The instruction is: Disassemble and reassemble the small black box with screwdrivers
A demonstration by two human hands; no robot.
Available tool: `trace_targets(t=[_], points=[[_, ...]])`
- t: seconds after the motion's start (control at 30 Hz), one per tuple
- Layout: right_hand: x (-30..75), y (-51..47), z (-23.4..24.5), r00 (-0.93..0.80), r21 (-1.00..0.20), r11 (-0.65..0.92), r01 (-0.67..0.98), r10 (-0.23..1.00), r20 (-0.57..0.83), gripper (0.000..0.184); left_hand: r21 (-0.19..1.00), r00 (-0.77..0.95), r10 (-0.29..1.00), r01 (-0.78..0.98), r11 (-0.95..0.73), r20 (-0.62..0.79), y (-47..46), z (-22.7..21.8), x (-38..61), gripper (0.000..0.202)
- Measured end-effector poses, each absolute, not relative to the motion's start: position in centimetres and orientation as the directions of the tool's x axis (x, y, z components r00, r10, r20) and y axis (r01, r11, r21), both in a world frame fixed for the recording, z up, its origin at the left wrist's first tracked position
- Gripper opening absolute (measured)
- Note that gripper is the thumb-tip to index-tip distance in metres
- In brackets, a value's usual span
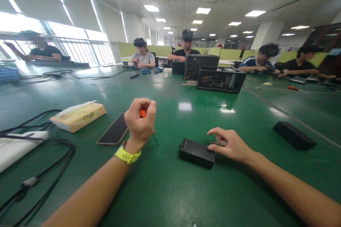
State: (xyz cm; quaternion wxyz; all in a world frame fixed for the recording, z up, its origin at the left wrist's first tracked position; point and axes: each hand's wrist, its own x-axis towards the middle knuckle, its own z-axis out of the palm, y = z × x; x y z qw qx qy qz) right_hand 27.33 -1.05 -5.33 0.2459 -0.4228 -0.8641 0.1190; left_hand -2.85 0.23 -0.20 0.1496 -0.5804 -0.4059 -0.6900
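Note:
My left hand (140, 120) is closed around a screwdriver (143, 113) with an orange handle. Its thin shaft points down toward the table, to the right of the wrist. A small black rectangular box (196, 151) lies flat on the green table between my hands. At its right end is my right hand (230, 144), thumb by the box's edge and index finger curved above. Tucked in the curled fingers of that hand is a small grey metallic object (222, 143), too small to name. A phone (114, 130) lies beside my left hand.
A yellow tissue pack (78, 116), a white power strip (21, 147) and black cables (64, 156) are at left. Another black block (293, 135) lies at right. Black computer cases (221, 80) stand across the table (165, 191). Several people sit around it; a screwdriver (293, 88) lies far right.

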Motion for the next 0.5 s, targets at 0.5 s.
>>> trace_targets(t=[0.5], points=[[27.3,-1.6,-4.8,-0.702,-0.340,0.762,0.551,0.644,0.304,0.076,0.450,-0.028,0.563,0.633,-0.630,0.826,1.4,-3.0,-2.7,0.019]])
